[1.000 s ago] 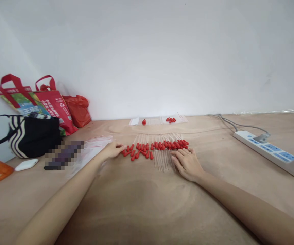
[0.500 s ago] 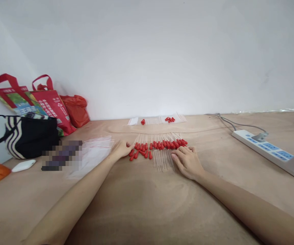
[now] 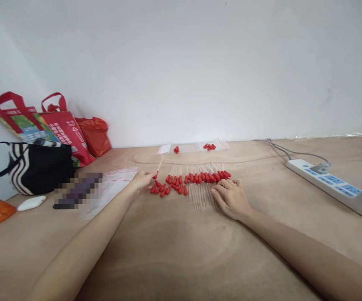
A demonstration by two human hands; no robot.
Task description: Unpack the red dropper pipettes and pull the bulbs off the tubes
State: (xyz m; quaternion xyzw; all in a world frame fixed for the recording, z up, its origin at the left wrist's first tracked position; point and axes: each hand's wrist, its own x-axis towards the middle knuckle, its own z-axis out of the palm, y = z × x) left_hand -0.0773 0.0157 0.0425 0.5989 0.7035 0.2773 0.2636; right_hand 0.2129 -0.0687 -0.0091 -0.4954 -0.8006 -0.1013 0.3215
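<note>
My left hand (image 3: pixel 143 180) is closed in a pinch on a glass dropper (image 3: pixel 160 165), its thin clear tube tilted up and its red rubber bulb partly behind the fingers. Just right of that hand lie several loose red bulbs (image 3: pixel 163 194). A row of droppers with red bulbs (image 3: pixel 201 177) spreads across the middle, tubes pointing away from me. In front of the row is a set of bare clear tubes (image 3: pixel 199 196). My right hand (image 3: pixel 232 198) rests on the table at their right end, fingers loosely apart and nothing visible in them.
Clear zip bags (image 3: pixel 118 184) lie left of my left hand, beside a blurred-out object (image 3: pixel 77 191). More bagged red bulbs (image 3: pixel 209 146) are near the wall. A power strip (image 3: pixel 334 184) stands right; a black bag (image 3: pixel 42 167) and red shopping bags (image 3: pixel 64 129) stand left.
My left hand has moved left and now holds up a dropper. More loose red bulbs show where it was. The right hand has stayed in place.
</note>
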